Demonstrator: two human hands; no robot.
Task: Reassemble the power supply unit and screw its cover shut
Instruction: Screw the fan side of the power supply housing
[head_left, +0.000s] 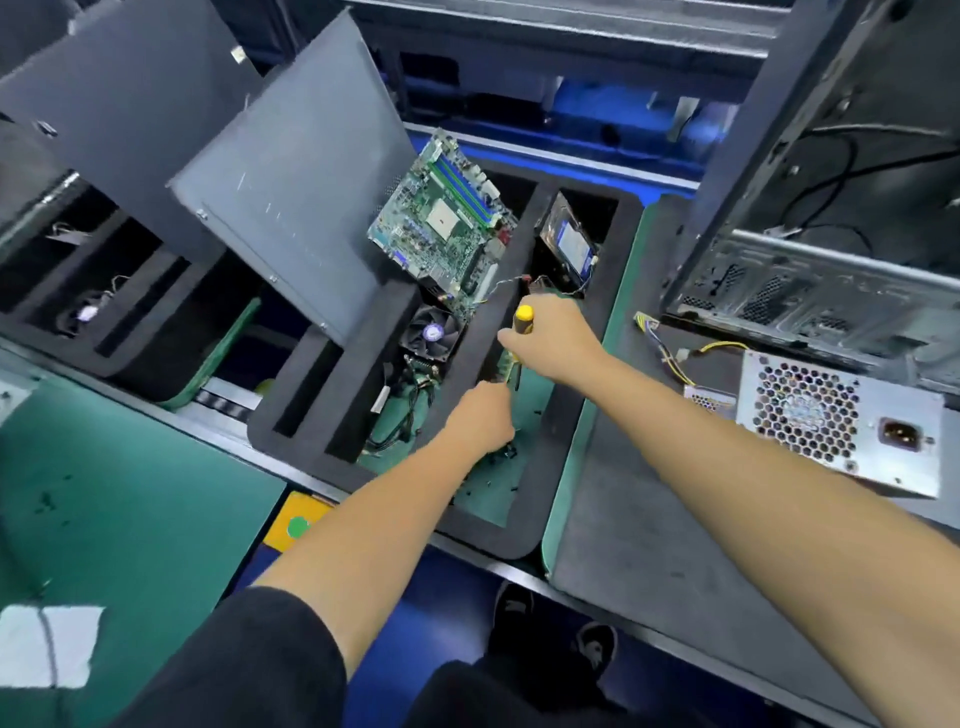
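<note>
The silver power supply unit (841, 421) lies on the dark mat at the right, fan grille and socket facing me, its coloured cables (670, 348) trailing left. My right hand (550, 338) grips a yellow-handled screwdriver (522, 319) over the black foam tray (545, 467). My left hand (483, 418) reaches down into the tray's right compartment, fingers curled over something small I cannot make out. Small dark screws (506, 452) lie scattered on the green floor of that compartment.
A motherboard (447, 218) leans in the tray behind a cooler fan (434, 332) and a hard drive (569, 241). Grey case panels (291, 176) stand at the left. An open computer case (831, 208) rises at the right. A yellow box with a green button (297, 525) sits on the bench edge.
</note>
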